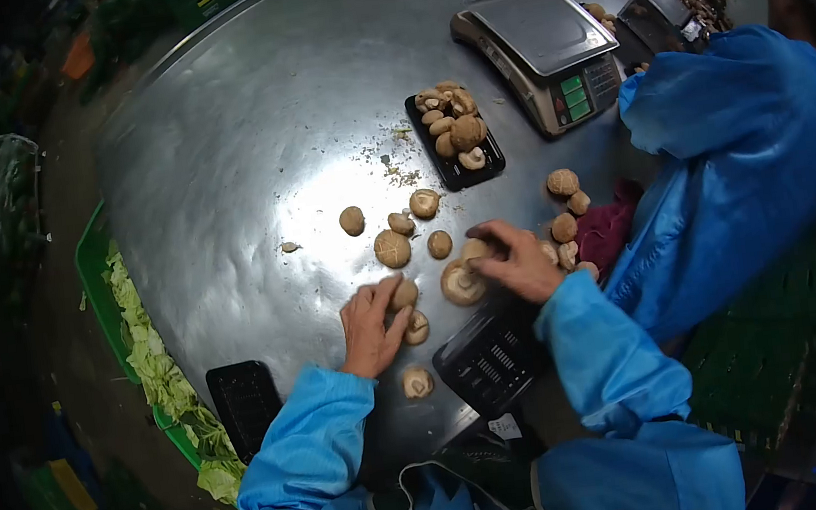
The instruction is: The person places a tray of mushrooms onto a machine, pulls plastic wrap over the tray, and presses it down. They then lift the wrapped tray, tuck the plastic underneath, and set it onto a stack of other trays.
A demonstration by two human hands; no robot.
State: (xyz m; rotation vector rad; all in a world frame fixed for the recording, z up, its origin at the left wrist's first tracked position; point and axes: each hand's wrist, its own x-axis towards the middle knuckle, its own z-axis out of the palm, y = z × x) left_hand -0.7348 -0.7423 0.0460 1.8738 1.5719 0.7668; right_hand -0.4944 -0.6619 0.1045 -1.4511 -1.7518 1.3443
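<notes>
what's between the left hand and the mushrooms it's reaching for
Nothing visible. The left hand already rests on the steel table with its fingertips touching two loose mushrooms. The right hand covers another mushroom nearby.

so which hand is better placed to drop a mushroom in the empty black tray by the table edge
Right, probably: the right hand already touches a mushroom just above the empty tray; the left hand lies farther away.

Your steel desk (245, 153) carries loose mushrooms (392, 249), a filled black tray (455, 139), a scale (546, 53) and empty trays (490, 356).
</notes>
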